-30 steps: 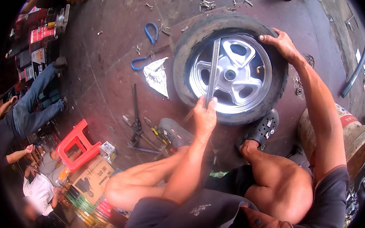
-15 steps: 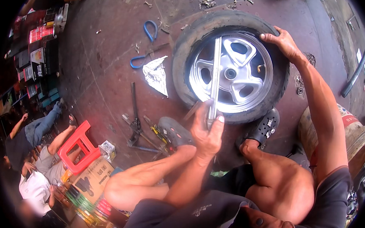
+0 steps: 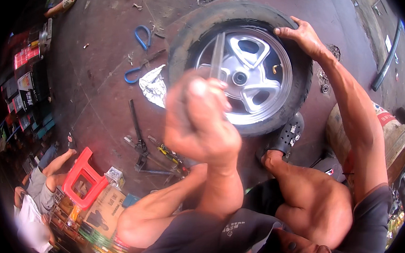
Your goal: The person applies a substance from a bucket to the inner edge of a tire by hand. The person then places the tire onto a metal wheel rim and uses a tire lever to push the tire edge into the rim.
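Note:
A motorcycle wheel lies on the floor before me, its silver spoked rim point(image 3: 255, 90) inside a black tire point(image 3: 183, 49). A brass valve stem point(image 3: 274, 69) shows inside the rim. My left hand point(image 3: 203, 119), blurred by motion, is closed around a flat metal tire lever point(image 3: 217, 58) and held in front of the wheel's near left part. The lever points away from me across the left of the rim; its lower end is hidden in the fist. At the far right of the tire my right hand point(image 3: 307, 40) grips the sidewall, thumb on top.
A white crumpled sheet point(image 3: 153, 86), a blue-handled tool point(image 3: 132, 75) and a blue loop point(image 3: 143, 37) lie left of the wheel. Nearer are a black metal tool point(image 3: 139, 143) and several hand tools. A red stool point(image 3: 85, 179), cardboard box point(image 3: 104, 211) and seated person point(image 3: 37, 204) are lower left; a drum point(image 3: 364, 136) stands right.
My left hand has risen toward me with the tire lever, now tilted and covering more of the wheel. The whole view has shifted slightly; my right hand keeps its place on the tire.

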Demonstrator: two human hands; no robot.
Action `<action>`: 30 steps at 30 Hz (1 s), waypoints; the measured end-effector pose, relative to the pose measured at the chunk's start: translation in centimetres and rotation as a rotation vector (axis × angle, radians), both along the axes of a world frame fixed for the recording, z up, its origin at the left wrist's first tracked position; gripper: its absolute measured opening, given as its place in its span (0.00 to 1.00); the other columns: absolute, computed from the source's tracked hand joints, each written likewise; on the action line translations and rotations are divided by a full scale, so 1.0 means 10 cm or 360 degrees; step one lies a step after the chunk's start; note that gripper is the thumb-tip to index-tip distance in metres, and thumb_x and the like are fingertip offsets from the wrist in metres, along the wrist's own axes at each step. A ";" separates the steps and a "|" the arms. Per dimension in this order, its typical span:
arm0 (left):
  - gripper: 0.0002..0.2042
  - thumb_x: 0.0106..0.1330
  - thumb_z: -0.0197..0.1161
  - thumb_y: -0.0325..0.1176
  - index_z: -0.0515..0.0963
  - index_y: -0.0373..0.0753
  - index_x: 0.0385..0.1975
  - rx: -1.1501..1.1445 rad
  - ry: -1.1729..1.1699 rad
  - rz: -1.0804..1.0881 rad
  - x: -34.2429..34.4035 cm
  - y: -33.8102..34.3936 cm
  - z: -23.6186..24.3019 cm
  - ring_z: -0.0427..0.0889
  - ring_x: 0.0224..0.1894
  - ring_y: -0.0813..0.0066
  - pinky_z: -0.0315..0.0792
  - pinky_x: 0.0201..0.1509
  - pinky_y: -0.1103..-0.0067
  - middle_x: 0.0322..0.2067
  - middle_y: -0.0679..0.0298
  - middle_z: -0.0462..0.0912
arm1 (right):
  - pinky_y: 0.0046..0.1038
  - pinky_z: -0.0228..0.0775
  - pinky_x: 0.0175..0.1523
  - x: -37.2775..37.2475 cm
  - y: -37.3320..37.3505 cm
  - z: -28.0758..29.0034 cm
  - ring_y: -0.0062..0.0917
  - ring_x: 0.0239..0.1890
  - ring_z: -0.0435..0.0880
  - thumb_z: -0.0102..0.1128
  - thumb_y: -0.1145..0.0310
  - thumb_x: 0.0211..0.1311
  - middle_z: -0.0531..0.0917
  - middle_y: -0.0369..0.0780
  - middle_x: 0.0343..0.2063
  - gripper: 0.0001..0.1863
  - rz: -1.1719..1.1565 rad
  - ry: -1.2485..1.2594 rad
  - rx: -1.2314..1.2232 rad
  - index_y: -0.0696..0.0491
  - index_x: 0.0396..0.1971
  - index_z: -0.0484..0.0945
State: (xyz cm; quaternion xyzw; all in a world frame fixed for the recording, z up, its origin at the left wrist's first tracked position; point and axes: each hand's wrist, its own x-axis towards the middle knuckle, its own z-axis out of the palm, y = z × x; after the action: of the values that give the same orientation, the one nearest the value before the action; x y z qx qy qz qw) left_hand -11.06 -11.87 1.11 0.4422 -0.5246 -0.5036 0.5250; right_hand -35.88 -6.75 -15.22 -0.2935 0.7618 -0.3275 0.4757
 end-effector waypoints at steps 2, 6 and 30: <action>0.09 0.68 0.54 0.26 0.76 0.24 0.37 0.0097 0.0000 0.0012 -0.04 -0.01 0.02 0.69 0.19 0.86 0.64 0.22 0.87 0.19 0.64 0.76 | 0.27 0.65 0.62 0.00 0.02 -0.04 0.33 0.52 0.79 0.73 0.44 0.43 0.79 0.55 0.47 0.58 -0.0029 0.0138 0.0008 0.76 0.61 0.58; 0.09 0.68 0.53 0.25 0.76 0.25 0.38 -0.0253 -0.0030 -0.0089 0.01 0.17 -0.09 0.70 0.20 0.85 0.67 0.25 0.86 0.21 0.63 0.77 | 0.26 0.65 0.62 0.00 0.03 -0.11 0.34 0.52 0.79 0.72 0.44 0.42 0.80 0.55 0.46 0.58 0.0013 0.0133 -0.0080 0.77 0.60 0.58; 0.11 0.66 0.53 0.30 0.78 0.26 0.35 0.0315 0.0104 0.0127 0.67 0.26 -0.41 0.72 0.20 0.80 0.67 0.30 0.82 0.14 0.65 0.72 | 0.30 0.70 0.60 0.19 0.06 0.28 0.35 0.52 0.80 0.69 0.36 0.46 0.81 0.51 0.48 0.49 0.0280 0.0324 0.0193 0.64 0.55 0.70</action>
State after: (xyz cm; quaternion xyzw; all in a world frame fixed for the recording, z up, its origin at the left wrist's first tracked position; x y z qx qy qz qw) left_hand -4.35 -9.24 -3.01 0.4957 -0.4370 -0.5458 0.5152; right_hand -33.96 -6.16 -12.40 -0.3615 0.7958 -0.2065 0.4398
